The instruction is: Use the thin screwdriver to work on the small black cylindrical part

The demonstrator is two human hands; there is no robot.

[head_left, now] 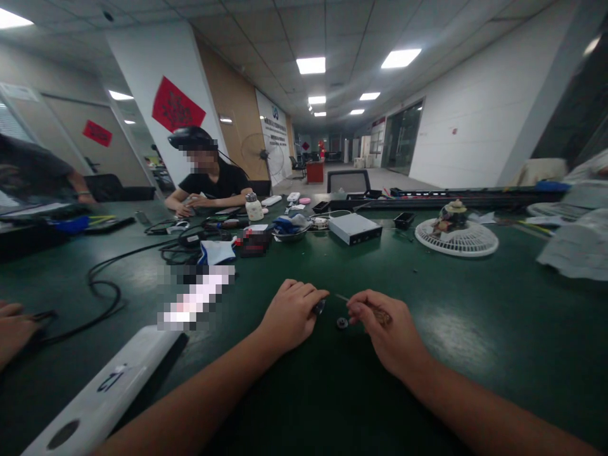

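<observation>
Driver (381, 315) crosswise in the right hand (392, 339), tip toward the left hand (287, 320)

Nearest, at lower left: white bar (107, 386), well apart from the working fingers. Next, between the two hands: small round part (342, 323), apparently flat on the table (327, 386), nearer to the right hand and just beside its fingers; contact with them impossible to tell.

Right hand: closed around the driver's handle, thumb and index finger toward the shaft. Left hand: curled palm-down, with a small dark part (320, 308) pinched at thumb and fingertips; much of it hidden, long axis impossible to tell.

Key relation, by judgement: driver tip to dark part. Driver's axis roughly right to left, with a slight slant away toward the tip. Tip in free space, just beside the left index fingertip; no contact visible. Dark part to the left of the tip and a little nearer to the viewer, so off the line of the shaft as seen.

Beyond: grey box (355, 228) ahead, white grille (456, 240) to the right. Farthest: seated co-worker (213, 180), across the table.
</observation>
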